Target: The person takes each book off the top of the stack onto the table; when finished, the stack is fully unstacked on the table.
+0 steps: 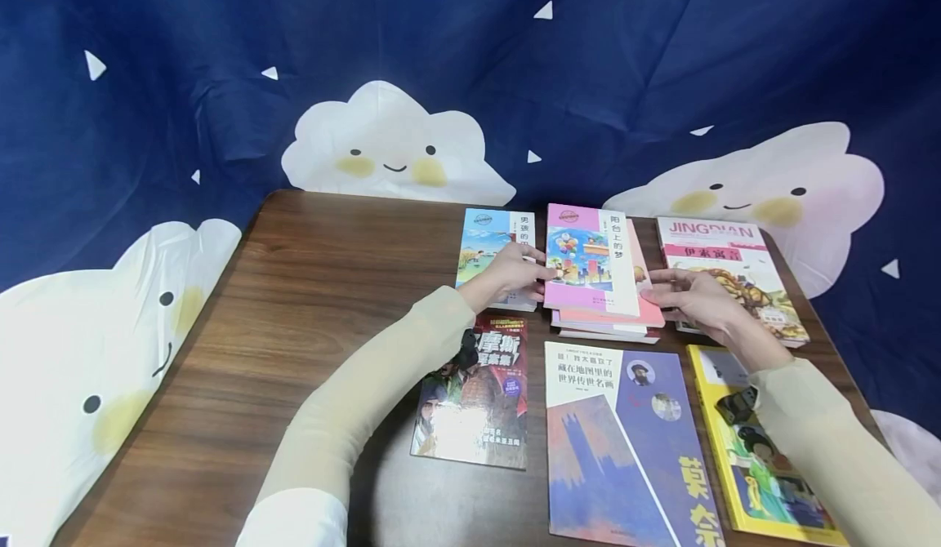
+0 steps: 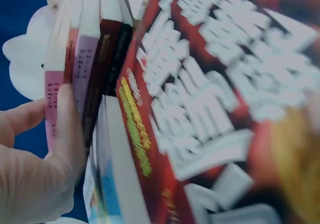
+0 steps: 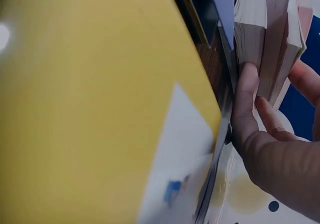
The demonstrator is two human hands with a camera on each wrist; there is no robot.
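Note:
A stack of several books stands at the back of the table, a pink-covered book [image 1: 581, 273] on top and a salmon-coloured one [image 1: 647, 302] jutting out beneath it. My left hand [image 1: 510, 273] touches the stack's left side. In the left wrist view, fingers [image 2: 70, 126] lie against the pink, orange and purple spines. On the opposite side, my right hand [image 1: 694, 302] presses against the books' right edges. The right wrist view shows its fingers [image 3: 247, 87] spread along the page blocks [image 3: 275, 39]. A blue-covered book [image 1: 481, 241] lies partly behind the left hand.
Nearer lie a dark red comic-style book [image 1: 474, 408], a large purple-and-white book [image 1: 625, 449] and a yellow-edged book [image 1: 779, 482] under the right forearm. A white-and-pink book [image 1: 735, 269] lies at the back right. Bare wooden table [image 1: 294, 302] extends leftward, before a blue curtain [image 1: 441, 33].

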